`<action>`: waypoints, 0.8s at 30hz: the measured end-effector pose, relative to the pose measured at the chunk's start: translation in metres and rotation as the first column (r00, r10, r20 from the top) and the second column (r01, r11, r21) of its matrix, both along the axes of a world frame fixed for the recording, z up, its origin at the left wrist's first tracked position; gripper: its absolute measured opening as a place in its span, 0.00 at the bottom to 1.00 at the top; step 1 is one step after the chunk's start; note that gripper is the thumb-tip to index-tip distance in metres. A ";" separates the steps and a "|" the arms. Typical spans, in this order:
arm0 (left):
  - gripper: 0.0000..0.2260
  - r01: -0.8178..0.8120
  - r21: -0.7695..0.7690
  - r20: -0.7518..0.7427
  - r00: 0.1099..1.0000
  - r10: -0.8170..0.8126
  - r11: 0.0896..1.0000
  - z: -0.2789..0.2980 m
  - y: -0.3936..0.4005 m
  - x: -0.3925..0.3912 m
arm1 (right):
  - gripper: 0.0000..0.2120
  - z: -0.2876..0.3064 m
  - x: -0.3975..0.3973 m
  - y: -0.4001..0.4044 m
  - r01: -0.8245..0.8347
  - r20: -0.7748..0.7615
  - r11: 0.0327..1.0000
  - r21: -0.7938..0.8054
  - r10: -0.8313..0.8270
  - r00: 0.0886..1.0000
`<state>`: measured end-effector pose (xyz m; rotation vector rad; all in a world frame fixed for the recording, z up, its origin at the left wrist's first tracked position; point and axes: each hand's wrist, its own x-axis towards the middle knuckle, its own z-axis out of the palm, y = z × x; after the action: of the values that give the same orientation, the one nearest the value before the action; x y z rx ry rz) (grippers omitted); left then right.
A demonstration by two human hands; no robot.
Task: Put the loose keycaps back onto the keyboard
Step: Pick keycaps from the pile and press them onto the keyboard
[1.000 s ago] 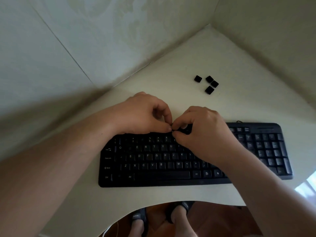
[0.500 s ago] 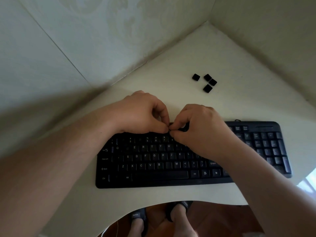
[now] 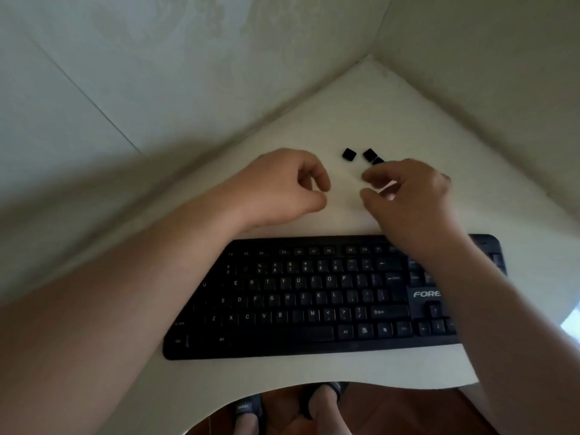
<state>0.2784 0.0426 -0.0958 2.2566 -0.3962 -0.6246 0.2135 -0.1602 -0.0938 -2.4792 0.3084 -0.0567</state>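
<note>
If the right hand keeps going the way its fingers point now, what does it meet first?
Probably the loose keycaps on the table beyond the keyboard. The right hand reaches up and left, fingers spread and empty; its fingertips already overlap the nearest cap. Height above the table is unclear.

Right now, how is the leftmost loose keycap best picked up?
Pinch the leftmost keycap across two opposite side walls, coming from above. It lies flat on the desk, apart from the other keycaps, so its sides look free. The right hand, fingers spread, is nearest; the left hand is loosely curled.
</note>
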 end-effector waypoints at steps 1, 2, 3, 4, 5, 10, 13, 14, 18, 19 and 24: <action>0.06 -0.016 -0.040 0.036 0.999 0.018 0.999 -0.002 -0.008 0.001 | 0.11 -0.004 0.005 -0.008 -0.001 0.024 0.996 -0.086 0.003 1.000; 0.07 -0.026 -0.067 0.063 0.998 0.030 0.997 -0.004 -0.016 0.001 | 0.13 -0.008 0.009 -0.013 -0.015 0.033 0.990 -0.142 0.019 0.999; 0.08 -0.029 -0.086 0.086 0.996 0.037 0.996 -0.006 -0.024 0.001 | 0.15 -0.011 0.012 -0.016 -0.032 0.029 0.986 -0.166 0.037 0.999; 0.08 -0.029 -0.104 0.106 0.994 0.040 0.994 -0.008 -0.031 0.001 | 0.16 -0.015 0.014 -0.016 -0.050 0.024 0.983 -0.177 0.055 0.998; 0.09 -0.032 -0.118 0.121 0.991 0.047 0.992 -0.009 -0.037 0.002 | 0.15 -0.018 0.016 -0.015 -0.067 0.023 0.979 -0.190 0.073 0.997; 0.13 -0.025 -0.107 0.194 0.980 0.046 0.994 -0.013 -0.049 0.004 | 0.08 -0.031 0.016 -0.014 -0.109 0.058 0.963 -0.245 0.127 0.990; 0.14 0.037 -0.097 0.203 0.979 -0.016 0.995 -0.012 -0.047 0.005 | 0.07 -0.025 0.012 -0.016 -0.134 0.040 0.966 -0.220 0.146 0.988; 0.15 0.060 -0.103 0.209 0.977 -0.038 0.993 -0.010 -0.046 0.004 | 0.07 -0.020 0.010 -0.016 -0.079 0.028 0.992 -0.099 0.082 0.996; 0.12 0.086 -0.247 0.247 0.969 -0.023 0.965 0.000 -0.041 -0.002 | 0.09 0.009 0.002 -0.010 0.362 -0.322 0.467 0.807 -0.164 0.932; 0.11 0.084 -0.278 0.249 0.968 -0.013 0.957 0.003 -0.039 -0.004 | 0.09 0.012 0.000 -0.011 0.399 -0.375 0.319 0.860 -0.137 0.917; 0.11 0.075 -0.352 0.191 0.982 -0.007 0.933 0.008 -0.030 -0.010 | 0.12 0.017 -0.008 -0.013 0.407 -0.410 0.176 0.896 -0.021 0.912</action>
<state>0.2682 0.0121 -0.0879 1.9626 -0.6010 -0.3280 0.2054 -0.1733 -0.0769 -1.0616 0.6089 0.3368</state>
